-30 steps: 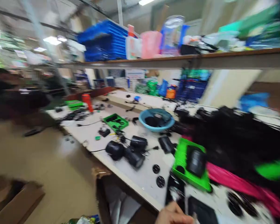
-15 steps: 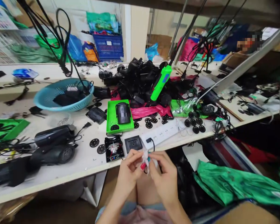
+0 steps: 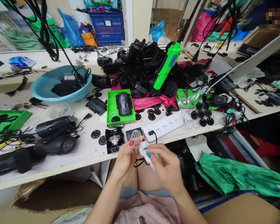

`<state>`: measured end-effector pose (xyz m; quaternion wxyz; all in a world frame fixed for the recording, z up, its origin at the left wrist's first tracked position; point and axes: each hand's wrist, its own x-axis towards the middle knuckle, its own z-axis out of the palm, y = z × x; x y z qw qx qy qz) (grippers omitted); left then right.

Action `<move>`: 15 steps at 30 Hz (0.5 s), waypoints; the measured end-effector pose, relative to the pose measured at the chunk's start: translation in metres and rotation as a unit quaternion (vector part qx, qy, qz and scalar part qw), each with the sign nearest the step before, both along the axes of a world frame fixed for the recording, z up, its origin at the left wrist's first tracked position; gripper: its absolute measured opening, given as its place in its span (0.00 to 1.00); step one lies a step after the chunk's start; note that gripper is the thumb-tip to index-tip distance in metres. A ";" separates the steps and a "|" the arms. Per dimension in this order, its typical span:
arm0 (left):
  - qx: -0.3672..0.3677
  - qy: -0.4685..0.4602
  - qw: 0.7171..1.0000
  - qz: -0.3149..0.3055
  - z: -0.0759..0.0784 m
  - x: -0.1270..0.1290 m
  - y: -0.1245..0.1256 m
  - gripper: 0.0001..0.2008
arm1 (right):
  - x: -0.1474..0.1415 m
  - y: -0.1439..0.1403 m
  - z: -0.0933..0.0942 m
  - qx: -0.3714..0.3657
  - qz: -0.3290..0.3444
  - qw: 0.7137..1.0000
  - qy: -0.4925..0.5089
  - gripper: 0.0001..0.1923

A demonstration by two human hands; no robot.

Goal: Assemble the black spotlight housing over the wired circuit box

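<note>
Head view: white workbench (image 3: 84,158); power strip (image 3: 169,125) lying near its front edge. Left hand (image 3: 125,159) pinches a honeycomb-patterned disc (image 3: 136,137) near that edge; right hand (image 3: 168,166), fingers closed, grips a small white wad (image 3: 144,148), apparently cloth, just beside the disc.

The right hand (image 3: 169,163) partly hides a white wad (image 3: 143,148), perhaps tissue; the left edge crops a green tray (image 3: 23,119).
</note>
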<state>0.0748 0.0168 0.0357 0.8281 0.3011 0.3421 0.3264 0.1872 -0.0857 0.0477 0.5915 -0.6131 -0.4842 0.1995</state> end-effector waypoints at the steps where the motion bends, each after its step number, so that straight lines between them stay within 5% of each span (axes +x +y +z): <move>1: -0.010 -0.006 1.000 0.012 0.001 -0.001 0.004 0.25 | 0.013 0.006 0.001 0.008 -0.033 0.999 -0.010 0.09; 4: -0.059 -0.039 0.997 0.012 0.004 -0.009 0.012 0.30 | 0.060 0.039 0.002 0.052 -0.161 0.982 -0.086 0.06; 6: -0.088 -0.069 0.994 -0.001 0.004 -0.015 0.014 0.33 | 0.084 0.065 0.000 0.040 -0.183 0.971 -0.149 0.07; 9: -0.094 -0.093 0.991 -0.003 0.002 -0.023 0.014 0.32 | 0.086 0.088 -0.001 0.002 -0.145 0.970 -0.196 0.12; 15: -0.068 -0.083 0.994 -0.001 -0.002 -0.037 0.019 0.29 | 0.018 0.070 0.021 0.031 0.045 0.991 -0.124 0.11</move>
